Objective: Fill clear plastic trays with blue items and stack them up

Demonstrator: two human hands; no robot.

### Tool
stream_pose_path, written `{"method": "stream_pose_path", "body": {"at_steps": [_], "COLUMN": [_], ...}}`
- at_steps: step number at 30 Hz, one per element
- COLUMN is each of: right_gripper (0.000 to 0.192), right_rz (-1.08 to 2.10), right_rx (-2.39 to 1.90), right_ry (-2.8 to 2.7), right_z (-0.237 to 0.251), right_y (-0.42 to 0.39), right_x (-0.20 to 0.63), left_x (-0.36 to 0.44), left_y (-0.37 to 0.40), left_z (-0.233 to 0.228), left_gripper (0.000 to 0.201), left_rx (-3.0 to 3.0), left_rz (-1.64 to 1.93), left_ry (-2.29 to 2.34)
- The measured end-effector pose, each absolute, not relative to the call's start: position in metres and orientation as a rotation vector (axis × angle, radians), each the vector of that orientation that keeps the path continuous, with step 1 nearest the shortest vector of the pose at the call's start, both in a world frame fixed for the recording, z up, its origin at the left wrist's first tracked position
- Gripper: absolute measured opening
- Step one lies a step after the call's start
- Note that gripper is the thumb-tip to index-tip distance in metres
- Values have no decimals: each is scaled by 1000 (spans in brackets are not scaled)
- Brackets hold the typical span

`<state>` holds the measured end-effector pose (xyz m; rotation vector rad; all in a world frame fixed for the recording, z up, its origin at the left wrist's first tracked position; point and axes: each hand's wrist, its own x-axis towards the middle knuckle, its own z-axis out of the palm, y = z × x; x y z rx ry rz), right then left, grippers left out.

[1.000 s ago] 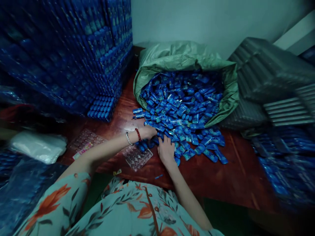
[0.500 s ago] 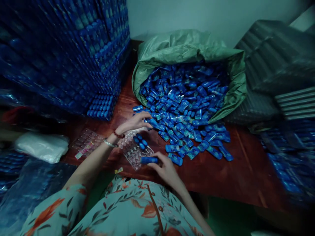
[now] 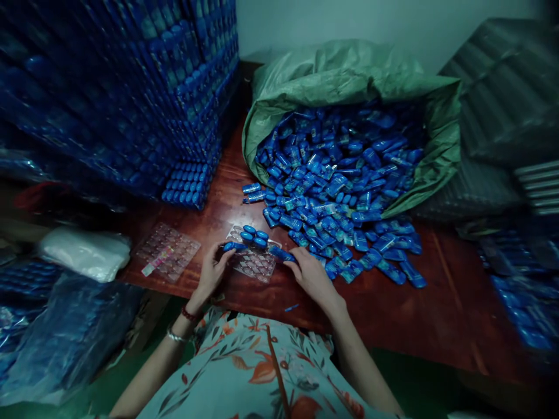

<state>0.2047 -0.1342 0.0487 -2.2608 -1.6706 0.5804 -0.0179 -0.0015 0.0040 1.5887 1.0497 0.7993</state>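
My left hand [image 3: 213, 269] is closed on a small blue container [image 3: 236, 246] at the left edge of a clear plastic blister tray [image 3: 253, 265]. Between the fingertips of my right hand [image 3: 312, 274] is another blue container [image 3: 280, 252], held over the tray's right edge. Several blue containers [image 3: 255, 235] with rounded oval tops stand in the far part of the tray, while its near cavities show bare plastic. Close by on the right, a loose heap of blue containers [image 3: 332, 221] spills from a large green woven sack [image 3: 332, 81].
A second clear tray [image 3: 168, 253] with a pink strip lies to the left on the red-brown table [image 3: 393, 314]. Tall stacks of filled blue trays [image 3: 131, 99] rise at the left. Grey stacked trays [image 3: 493, 99] stand at the right. A white plastic bundle [image 3: 82, 253] sits far left.
My left hand has come back from the heap to the tray's left side with a blue container. My right hand's container has moved right and away from me. A blue scrap now lies near the table edge.
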Motion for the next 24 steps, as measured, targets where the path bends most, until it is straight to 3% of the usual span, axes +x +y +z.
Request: {"method": "stream_pose_path", "body": {"at_steps": [5,10,16,24], "right_gripper": [21,27,34,27], "right_rz": [518,383,302,253], "right_rx": [-1960,-2138,-2393,-2281], "right_ry": [-1584,-1751,-2022,-2354], "right_z": [43,29,49,64], "right_y": [-116,-101,-89,-69], "right_x": [178,158,157,163], "left_x": [-12,-19,-21,-5], "left_y": [13,25,31,30], "left_z": [-2,-1,6,-1], "left_gripper": [19,26,34,34], "left_rx": [1883,2278,2463,2479], "left_rz": [821,673,596,548], "left_ry": [935,631,455,456]}}
